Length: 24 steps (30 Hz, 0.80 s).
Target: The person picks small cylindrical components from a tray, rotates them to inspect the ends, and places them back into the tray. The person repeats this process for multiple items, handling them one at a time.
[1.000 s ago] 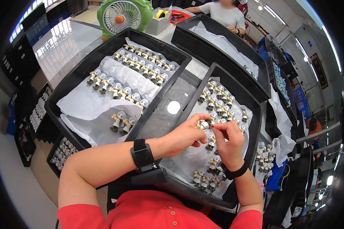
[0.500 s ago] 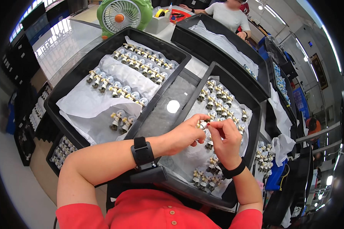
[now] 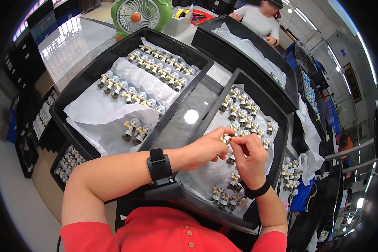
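Observation:
Above the right black tray (image 3: 235, 80), my left hand (image 3: 208, 148) is closed around a small figurine (image 3: 225, 138) with white and yellow parts, most of it covered by the fingers. Thumb and fingers of my right hand (image 3: 250, 157) are pinched at the figurine's side, by a tiny red spot; whether they grip a separate small piece is hidden. Under and around both hands, several like figurines (image 3: 229, 197) with pale blue-grey hair lie on white paper in this tray. More of them (image 3: 132, 95) lie in rows on paper in the left black tray (image 3: 63, 122).
A green fan (image 3: 135, 17) stands behind the left tray. Another long black tray (image 3: 197, 35) lies at the back, with a person (image 3: 258, 21) beyond it. More figurines (image 3: 290, 172) sit right of my tray, near crumpled white paper (image 3: 310, 164). Stacked trays stand low at left.
My hands stay together at the figurine with barely any shift. The view has moved slightly. The person at the back has raised a hand from the tray's edge.

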Motion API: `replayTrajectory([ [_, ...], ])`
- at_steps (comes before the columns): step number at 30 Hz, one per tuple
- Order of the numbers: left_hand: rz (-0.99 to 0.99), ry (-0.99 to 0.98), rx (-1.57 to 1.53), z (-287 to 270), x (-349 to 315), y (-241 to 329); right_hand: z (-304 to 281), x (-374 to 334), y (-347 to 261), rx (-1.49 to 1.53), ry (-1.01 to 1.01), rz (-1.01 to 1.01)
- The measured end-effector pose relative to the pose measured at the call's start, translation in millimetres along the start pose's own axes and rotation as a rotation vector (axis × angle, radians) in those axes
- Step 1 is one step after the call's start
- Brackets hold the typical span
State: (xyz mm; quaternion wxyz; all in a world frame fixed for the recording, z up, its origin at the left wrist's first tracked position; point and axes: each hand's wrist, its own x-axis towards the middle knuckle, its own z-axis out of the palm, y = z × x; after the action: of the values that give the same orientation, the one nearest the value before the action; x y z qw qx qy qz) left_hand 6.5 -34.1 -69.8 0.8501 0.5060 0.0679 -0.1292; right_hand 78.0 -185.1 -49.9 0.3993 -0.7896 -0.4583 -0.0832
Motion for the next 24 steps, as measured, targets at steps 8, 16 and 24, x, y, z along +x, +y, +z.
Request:
replayTrajectory([
  [8, -0.009, -0.027, 0.005, -0.7, 1.5, -1.6, -2.7, -0.4, -0.5, -0.02, 0.0, -0.009],
  [16, 0.003, -0.019, -0.029, -1.9, 0.1, 0.5, -7.2, -5.3, -4.5, -0.01, 0.002, 0.023],
  [24, -0.007, -0.027, -0.034, -1.6, -0.5, -0.1, -4.2, -4.7, -3.5, -0.024, -0.005, 0.023],
])
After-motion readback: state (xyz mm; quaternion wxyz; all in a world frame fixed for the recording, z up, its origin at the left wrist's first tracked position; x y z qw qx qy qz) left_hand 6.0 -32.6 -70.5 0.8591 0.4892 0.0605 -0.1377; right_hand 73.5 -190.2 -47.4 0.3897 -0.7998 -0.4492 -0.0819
